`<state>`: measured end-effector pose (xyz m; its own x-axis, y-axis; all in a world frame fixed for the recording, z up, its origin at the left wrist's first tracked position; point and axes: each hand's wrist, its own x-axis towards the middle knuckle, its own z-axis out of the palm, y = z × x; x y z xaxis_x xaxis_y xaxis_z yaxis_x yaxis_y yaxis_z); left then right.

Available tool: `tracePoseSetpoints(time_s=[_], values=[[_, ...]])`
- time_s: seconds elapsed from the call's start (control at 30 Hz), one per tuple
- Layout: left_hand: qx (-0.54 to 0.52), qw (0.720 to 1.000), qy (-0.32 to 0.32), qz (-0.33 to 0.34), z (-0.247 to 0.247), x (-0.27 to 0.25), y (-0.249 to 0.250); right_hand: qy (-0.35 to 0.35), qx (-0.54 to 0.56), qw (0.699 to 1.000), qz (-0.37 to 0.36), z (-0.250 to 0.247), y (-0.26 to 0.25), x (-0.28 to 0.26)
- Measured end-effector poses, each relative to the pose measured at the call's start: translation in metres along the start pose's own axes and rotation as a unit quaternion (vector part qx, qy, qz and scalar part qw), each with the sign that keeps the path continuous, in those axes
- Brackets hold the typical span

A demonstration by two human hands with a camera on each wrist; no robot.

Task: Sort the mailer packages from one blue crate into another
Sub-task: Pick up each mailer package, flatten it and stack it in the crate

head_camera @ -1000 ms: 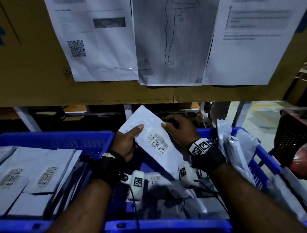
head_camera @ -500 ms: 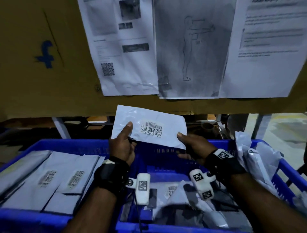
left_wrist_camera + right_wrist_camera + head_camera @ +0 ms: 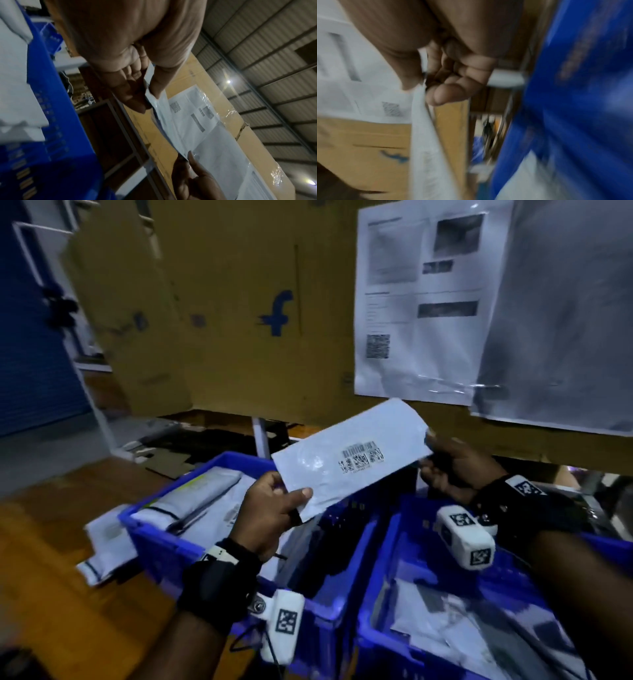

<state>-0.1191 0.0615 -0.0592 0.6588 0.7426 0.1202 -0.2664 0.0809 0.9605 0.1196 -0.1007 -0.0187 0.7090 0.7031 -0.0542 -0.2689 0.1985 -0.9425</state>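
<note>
A white mailer package [image 3: 352,455] with a barcode label is held in the air, tilted, above the gap between two blue crates. My left hand [image 3: 274,508] pinches its lower left corner between thumb and fingers, as the left wrist view shows at the mailer [image 3: 157,102]. My right hand [image 3: 452,463] pinches its right end; the blurred right wrist view shows the mailer [image 3: 423,121] edge-on. The left blue crate [image 3: 164,539] holds flat white mailers. The right blue crate [image 3: 387,549] holds several loose mailers.
A cardboard board [image 3: 239,302] with a blue "f" mark stands behind the crates, with printed sheets [image 3: 418,302] taped to it. A white mailer [image 3: 106,546] lies on the wooden table [image 3: 51,594] beside the left crate. A blue wall [image 3: 30,337] is at far left.
Both hands have lifted the mailer and carried it leftward, tilting it. The head view has swung left, so the left crate now sits near the centre.
</note>
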Motion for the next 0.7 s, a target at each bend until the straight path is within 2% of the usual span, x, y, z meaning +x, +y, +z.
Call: tracePoseSetpoints(time_s=[0.07, 0.13, 0.2, 0.33, 0.4, 0.47, 0.53, 0.6, 0.7], values=[[0.003, 0.999, 0.031, 0.015, -0.025, 0.003, 0.011, -0.039, 0.064, 0.997, 0.024, 0.041, 0.009, 0.006], [0.019, 0.999, 0.045, 0.024, -0.049, 0.006, 0.021, -0.085, 0.041, 0.995, 0.033, 0.083, 0.026, 0.013], [0.053, 0.998, 0.030, 0.014, -0.072, 0.009, 0.030, -0.111, 0.017, 0.993, 0.033, 0.121, 0.044, 0.023], [0.118, 0.992, -0.003, -0.038, -0.121, 0.016, 0.046, -0.084, -0.037, 0.994, 0.057, 0.183, 0.071, 0.054], [0.121, 0.992, -0.002, -0.048, -0.143, 0.025, 0.046, -0.068, -0.091, 0.988, 0.101, 0.205, 0.088, 0.069], [0.096, 0.994, 0.019, -0.049, -0.161, 0.036, 0.043, -0.044, -0.164, 0.972, 0.161, 0.221, 0.105, 0.081], [0.065, 0.997, 0.015, -0.049, -0.173, 0.044, 0.039, -0.025, -0.191, 0.961, 0.197, 0.232, 0.123, 0.094], [0.056, 0.996, -0.002, -0.063, -0.182, 0.051, 0.034, -0.030, -0.182, 0.958, 0.218, 0.241, 0.135, 0.106], [0.099, 0.990, -0.032, -0.100, -0.198, 0.065, 0.022, -0.050, -0.290, 0.925, 0.240, 0.248, 0.143, 0.125]])
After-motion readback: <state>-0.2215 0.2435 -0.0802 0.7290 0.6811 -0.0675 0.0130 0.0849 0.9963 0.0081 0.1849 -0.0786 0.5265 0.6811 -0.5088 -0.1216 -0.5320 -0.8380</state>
